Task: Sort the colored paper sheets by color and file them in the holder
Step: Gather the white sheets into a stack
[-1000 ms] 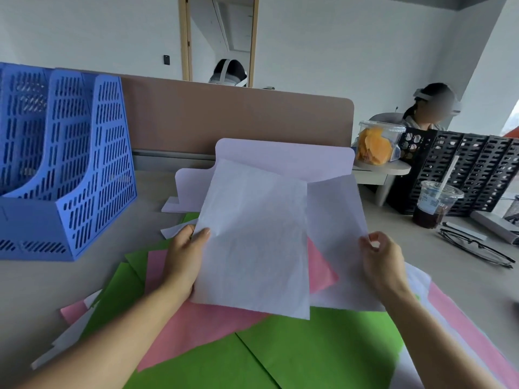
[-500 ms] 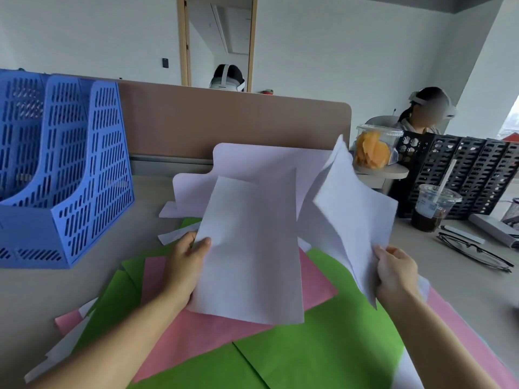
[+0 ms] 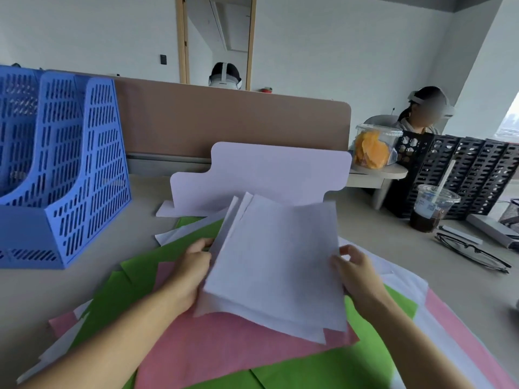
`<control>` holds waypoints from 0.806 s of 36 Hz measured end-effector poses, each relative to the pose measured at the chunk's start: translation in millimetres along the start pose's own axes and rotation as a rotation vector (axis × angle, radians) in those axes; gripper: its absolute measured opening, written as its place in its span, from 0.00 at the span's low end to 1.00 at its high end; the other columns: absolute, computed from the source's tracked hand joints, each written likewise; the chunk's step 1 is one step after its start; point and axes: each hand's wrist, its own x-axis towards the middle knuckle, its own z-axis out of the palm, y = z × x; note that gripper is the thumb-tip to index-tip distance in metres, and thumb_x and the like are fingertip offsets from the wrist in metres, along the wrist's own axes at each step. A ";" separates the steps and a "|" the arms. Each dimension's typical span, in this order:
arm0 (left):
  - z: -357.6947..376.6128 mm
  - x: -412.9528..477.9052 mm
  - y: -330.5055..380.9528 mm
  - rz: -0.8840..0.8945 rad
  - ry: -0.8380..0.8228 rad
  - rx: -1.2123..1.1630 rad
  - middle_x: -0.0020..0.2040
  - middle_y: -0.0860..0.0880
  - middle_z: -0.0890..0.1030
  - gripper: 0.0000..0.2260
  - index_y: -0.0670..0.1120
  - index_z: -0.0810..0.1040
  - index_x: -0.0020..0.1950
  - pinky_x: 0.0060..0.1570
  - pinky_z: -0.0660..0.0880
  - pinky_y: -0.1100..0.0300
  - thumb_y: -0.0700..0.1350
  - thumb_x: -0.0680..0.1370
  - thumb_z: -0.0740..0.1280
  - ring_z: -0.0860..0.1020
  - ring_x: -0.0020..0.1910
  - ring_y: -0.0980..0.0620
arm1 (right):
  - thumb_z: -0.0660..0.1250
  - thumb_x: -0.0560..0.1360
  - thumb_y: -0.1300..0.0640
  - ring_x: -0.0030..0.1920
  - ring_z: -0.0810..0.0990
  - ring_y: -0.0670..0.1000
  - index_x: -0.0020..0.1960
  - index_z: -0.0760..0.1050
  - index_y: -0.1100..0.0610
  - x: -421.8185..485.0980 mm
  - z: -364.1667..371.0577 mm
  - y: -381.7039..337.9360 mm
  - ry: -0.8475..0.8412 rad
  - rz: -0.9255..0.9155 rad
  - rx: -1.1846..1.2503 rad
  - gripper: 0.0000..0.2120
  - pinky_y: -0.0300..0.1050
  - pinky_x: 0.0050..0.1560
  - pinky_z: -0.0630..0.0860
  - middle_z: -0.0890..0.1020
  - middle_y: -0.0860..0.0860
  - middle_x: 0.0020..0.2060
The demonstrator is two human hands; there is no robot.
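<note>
**White sheets in both grips**

Our left grip (image 3: 193, 272) curls round the left edge of the white sheets (image 3: 275, 265), and our right grip (image 3: 358, 276) pinches their right edge. The stack tilts over a pink sheet (image 3: 238, 352) and green sheets (image 3: 314, 370) on the bench (image 3: 28, 299). The blue holder (image 3: 64, 169) stands apart at left.

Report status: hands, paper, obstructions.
Left hand and right hand hold white sheets. Pink sheets, green sheets beneath, unsorted. Blue holder left, nothing between.
</note>
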 end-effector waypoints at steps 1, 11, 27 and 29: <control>-0.7 -2.0 2.5 -0.013 0.012 0.003 0.48 0.45 0.84 0.17 0.47 0.79 0.57 0.36 0.74 0.59 0.32 0.76 0.57 0.82 0.44 0.45 | 0.61 0.75 0.66 0.33 0.79 0.56 0.51 0.72 0.63 -3.3 3.7 0.3 -0.077 0.021 0.010 0.05 0.45 0.32 0.74 0.83 0.61 0.37; -2.0 -14.8 23.7 -0.014 -0.216 0.113 0.54 0.53 0.83 0.17 0.50 0.80 0.52 0.45 0.74 0.64 0.55 0.68 0.76 0.79 0.51 0.56 | 0.64 0.75 0.59 0.33 0.83 0.55 0.49 0.71 0.56 -7.0 12.1 6.8 -0.272 -0.073 -0.296 0.03 0.48 0.31 0.76 0.85 0.57 0.38; 7.2 -14.1 4.1 0.184 -0.187 0.134 0.53 0.55 0.81 0.17 0.49 0.74 0.62 0.44 0.72 0.65 0.33 0.77 0.65 0.78 0.52 0.58 | 0.66 0.74 0.40 0.68 0.64 0.61 0.69 0.66 0.58 40.3 -72.4 42.0 0.252 0.260 -0.903 0.31 0.53 0.66 0.63 0.68 0.58 0.67; 7.5 -14.2 3.6 0.194 -0.182 0.140 0.53 0.55 0.81 0.17 0.50 0.75 0.61 0.44 0.72 0.65 0.33 0.77 0.65 0.78 0.52 0.58 | 0.69 0.71 0.41 0.65 0.69 0.62 0.64 0.69 0.59 47.3 -75.9 43.7 0.260 0.274 -0.804 0.30 0.53 0.65 0.66 0.71 0.59 0.65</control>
